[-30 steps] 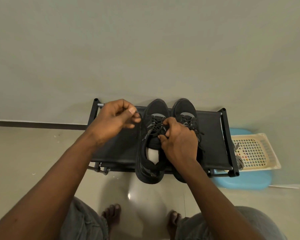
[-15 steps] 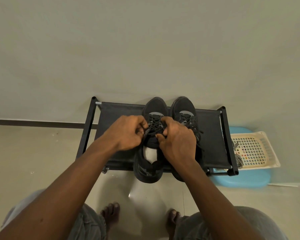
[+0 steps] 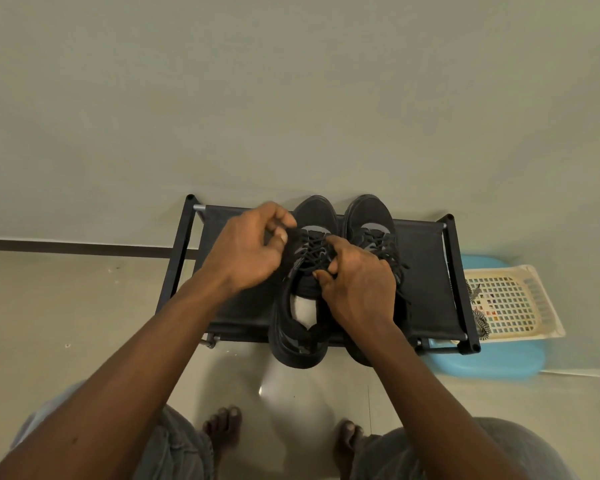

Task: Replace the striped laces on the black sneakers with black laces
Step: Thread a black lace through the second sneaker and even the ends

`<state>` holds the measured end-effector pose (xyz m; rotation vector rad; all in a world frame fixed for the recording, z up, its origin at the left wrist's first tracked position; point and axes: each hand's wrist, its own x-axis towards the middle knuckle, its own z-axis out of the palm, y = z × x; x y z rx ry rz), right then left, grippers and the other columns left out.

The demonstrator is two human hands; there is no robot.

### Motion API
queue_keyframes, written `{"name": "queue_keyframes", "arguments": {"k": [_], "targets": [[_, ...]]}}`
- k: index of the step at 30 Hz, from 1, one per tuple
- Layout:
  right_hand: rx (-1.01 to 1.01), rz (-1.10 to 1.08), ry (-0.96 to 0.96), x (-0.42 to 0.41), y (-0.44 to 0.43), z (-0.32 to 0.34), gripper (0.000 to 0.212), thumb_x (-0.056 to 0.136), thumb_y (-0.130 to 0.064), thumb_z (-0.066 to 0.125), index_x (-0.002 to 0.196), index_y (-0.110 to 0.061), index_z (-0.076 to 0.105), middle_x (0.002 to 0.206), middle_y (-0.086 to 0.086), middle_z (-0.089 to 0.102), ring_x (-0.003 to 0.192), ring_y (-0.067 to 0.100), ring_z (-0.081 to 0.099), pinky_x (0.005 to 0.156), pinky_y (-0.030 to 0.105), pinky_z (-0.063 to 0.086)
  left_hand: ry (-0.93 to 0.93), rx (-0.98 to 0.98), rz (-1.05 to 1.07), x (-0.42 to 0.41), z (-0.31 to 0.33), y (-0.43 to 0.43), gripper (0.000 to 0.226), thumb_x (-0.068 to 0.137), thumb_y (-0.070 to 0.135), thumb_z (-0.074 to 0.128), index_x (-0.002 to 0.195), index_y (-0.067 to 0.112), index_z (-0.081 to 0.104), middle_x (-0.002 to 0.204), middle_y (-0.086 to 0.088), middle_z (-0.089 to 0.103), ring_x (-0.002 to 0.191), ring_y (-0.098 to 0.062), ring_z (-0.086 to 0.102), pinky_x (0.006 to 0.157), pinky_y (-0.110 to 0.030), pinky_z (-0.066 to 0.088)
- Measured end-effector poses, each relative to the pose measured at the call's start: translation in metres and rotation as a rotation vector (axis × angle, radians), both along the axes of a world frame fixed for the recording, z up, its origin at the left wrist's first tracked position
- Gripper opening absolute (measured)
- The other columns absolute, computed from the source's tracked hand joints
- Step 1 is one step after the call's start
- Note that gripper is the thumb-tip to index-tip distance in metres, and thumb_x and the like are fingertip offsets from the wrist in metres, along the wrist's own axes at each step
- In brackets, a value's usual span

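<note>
Two black sneakers (image 3: 317,216) side by side on black cloth shoe rack (image 3: 426,271) by wall, heels poking over front edge. Bare cloth on both sides. Cream plastic basket (image 3: 513,303) just right of rack, striped laces (image 3: 483,325) at its edge. Left hand (image 3: 250,251) raised, fingers curled, pinching black lace (image 3: 312,249). Right hand (image 3: 359,282) pinches same lace mid-shoe.

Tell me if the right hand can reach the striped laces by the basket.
Probably yes: the striped laces lie uncovered beside the rack, though the right hand must first release the sneaker.

bare rack fabric (image 3: 426,271) either side of the sneakers (image 3: 317,211), wall (image 3: 291,98) just behind, basket (image 3: 510,303) right
</note>
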<state>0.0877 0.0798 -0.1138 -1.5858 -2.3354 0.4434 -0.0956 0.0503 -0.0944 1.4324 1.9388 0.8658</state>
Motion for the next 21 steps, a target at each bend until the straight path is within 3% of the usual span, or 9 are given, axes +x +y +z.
{"name": "queue_keyframes", "arguments": {"k": [2,6,9,11,13,15,17,21], "targets": [[-0.007,-0.006,0.007,0.001,0.001,0.0,0.06,0.087,-0.038,0.078,0.141,-0.024,0.055,0.101,-0.003,0.072,0.103,0.024,0.067,0.095,0.043,0.049,-0.211,0.106,0.18,-0.006,0.002,0.004,0.027,0.1,0.004,0.06,0.113,0.026,0.07,0.086,0.009,0.064,0.065,0.003,0.057,0.061,-0.013,0.044],[-0.009,-0.007,0.009,0.002,0.001,-0.001,0.058,0.087,-0.038,0.078,0.139,-0.024,0.057,0.099,-0.004,0.072,0.102,0.023,0.067,0.095,0.043,0.05,-0.814,0.287,0.51,-0.021,0.011,0.008,0.03,0.099,-0.009,0.053,0.115,0.011,0.069,0.072,0.003,0.053,0.043,-0.003,0.033,0.041,-0.018,0.026],[-0.022,-0.008,0.014,0.001,0.001,-0.002,0.057,0.087,-0.037,0.077,0.139,-0.023,0.058,0.099,-0.004,0.071,0.102,0.023,0.066,0.094,0.043,0.05,-0.944,0.275,0.583,-0.04,0.012,0.005,0.03,0.098,-0.008,0.049,0.11,0.012,0.068,0.078,-0.001,0.054,0.042,-0.004,0.032,0.039,-0.019,0.023],[-0.021,-0.006,0.016,0.001,0.002,-0.003,0.054,0.088,-0.037,0.076,0.136,-0.021,0.06,0.099,-0.002,0.071,0.101,0.024,0.066,0.093,0.043,0.051,-0.805,0.178,0.516,-0.045,0.01,0.002,0.029,0.097,-0.004,0.05,0.106,0.014,0.071,0.076,-0.004,0.049,0.042,-0.005,0.033,0.038,-0.018,0.023],[-0.015,-0.002,0.018,0.001,0.002,-0.004,0.048,0.088,-0.036,0.075,0.131,-0.02,0.063,0.099,-0.001,0.071,0.1,0.024,0.066,0.091,0.043,0.052,-0.528,0.034,0.363,-0.043,0.009,-0.002,0.02,0.098,0.004,0.06,0.102,0.019,0.074,0.072,0.001,0.056,0.047,-0.003,0.044,0.041,-0.015,0.032],[-0.016,0.002,0.011,0.0,0.002,-0.003,0.043,0.089,-0.036,0.074,0.128,-0.02,0.064,0.101,-0.001,0.071,0.101,0.024,0.066,0.091,0.041,0.051,-0.238,-0.122,0.093,-0.034,0.006,-0.006,0.012,0.097,0.016,0.071,0.104,0.024,0.074,0.076,0.014,0.066,0.064,0.003,0.059,0.059,-0.012,0.045],[-0.007,0.006,0.004,0.001,0.002,-0.004,0.041,0.089,-0.036,0.073,0.126,-0.02,0.065,0.104,0.0,0.072,0.102,0.024,0.066,0.091,0.041,0.05,0.009,-0.293,-0.173,-0.023,0.002,-0.007,0.014,0.095,0.022,0.074,0.107,0.029,0.072,0.082,0.015,0.067,0.075,-0.001,0.062,0.072,-0.021,0.049],[-0.011,0.008,0.023,0.002,0.003,-0.003,0.043,0.088,-0.036,0.075,0.127,-0.021,0.065,0.106,0.001,0.072,0.103,0.025,0.066,0.093,0.042,0.051,0.237,-0.364,-0.287,-0.01,-0.001,-0.001,0.006,0.097,0.026,0.071,0.094,0.03,0.068,0.08,0.012,0.063,0.073,-0.005,0.058,0.064,-0.024,0.041]]}}
